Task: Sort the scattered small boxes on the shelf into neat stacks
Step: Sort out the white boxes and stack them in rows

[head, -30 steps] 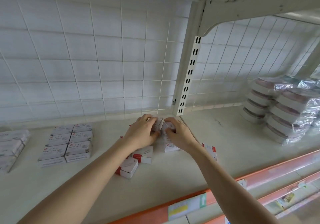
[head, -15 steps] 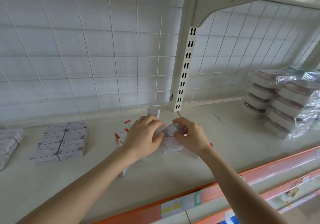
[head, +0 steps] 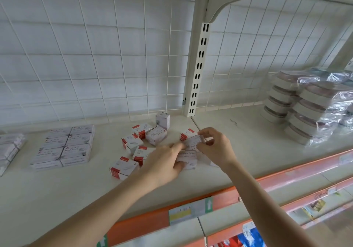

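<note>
Several loose boxes (head: 131,143) are lying left of the fingers (head: 178,146), while the right hand (head: 217,149) is pinching one box (head: 193,140) and the left hand (head: 162,165) is holding the stack (head: 188,161).

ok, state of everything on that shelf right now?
right hand, pinches top box
top box, tilted, over lower box
left hand, holds lower box's end
lower box, flat on shelf
loose boxes, scattered, one upright at back
left block, neat, flat
wrapped packs, stacked at right
</note>
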The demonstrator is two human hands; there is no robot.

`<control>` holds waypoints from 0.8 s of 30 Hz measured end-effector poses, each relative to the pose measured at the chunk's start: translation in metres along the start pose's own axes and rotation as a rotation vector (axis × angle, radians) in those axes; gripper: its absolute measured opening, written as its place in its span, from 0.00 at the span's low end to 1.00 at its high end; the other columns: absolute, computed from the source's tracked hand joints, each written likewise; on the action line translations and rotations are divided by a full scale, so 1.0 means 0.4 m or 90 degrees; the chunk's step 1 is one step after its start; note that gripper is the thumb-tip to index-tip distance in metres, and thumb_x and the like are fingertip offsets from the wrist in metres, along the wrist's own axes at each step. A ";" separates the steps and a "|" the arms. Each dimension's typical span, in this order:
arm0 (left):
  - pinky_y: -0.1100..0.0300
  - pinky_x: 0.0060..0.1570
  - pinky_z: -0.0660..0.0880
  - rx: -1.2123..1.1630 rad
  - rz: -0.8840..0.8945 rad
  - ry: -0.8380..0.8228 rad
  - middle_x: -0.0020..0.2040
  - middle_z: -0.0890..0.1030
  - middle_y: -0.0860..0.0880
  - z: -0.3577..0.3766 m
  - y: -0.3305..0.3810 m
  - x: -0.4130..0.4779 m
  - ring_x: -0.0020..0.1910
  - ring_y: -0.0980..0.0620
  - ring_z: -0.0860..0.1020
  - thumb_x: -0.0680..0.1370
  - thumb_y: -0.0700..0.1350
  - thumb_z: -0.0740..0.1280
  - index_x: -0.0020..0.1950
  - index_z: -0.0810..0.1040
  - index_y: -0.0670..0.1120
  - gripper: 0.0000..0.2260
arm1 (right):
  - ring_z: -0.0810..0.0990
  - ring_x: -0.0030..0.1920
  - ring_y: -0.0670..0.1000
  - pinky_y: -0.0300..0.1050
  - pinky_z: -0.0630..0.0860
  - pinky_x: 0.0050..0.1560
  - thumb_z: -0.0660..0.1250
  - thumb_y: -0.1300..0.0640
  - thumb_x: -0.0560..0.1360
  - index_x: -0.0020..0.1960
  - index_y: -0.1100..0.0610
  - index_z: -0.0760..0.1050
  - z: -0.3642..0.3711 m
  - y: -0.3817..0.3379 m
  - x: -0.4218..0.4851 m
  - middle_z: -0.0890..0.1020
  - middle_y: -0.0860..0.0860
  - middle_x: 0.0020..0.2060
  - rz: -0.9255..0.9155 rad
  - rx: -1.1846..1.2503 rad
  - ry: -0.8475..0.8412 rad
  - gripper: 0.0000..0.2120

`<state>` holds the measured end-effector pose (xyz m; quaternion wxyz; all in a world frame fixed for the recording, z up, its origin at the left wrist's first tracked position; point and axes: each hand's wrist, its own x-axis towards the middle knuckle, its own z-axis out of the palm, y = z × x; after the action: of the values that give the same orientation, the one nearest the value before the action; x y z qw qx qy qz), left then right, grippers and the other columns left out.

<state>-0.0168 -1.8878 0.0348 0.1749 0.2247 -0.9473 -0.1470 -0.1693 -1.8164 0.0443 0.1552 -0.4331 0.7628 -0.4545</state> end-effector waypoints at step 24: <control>0.66 0.54 0.67 -0.045 -0.169 0.011 0.66 0.66 0.54 -0.046 0.006 -0.208 0.62 0.56 0.70 0.73 0.52 0.69 0.70 0.66 0.48 0.27 | 0.80 0.50 0.52 0.43 0.77 0.41 0.62 0.61 0.74 0.61 0.56 0.74 0.029 -0.005 -0.121 0.78 0.49 0.45 -0.014 -0.082 -0.087 0.15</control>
<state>0.0592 -1.8499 0.0300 0.1703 0.3429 -0.9018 -0.2004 -0.1330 -1.7845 0.0323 0.1734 -0.4806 0.7733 -0.3755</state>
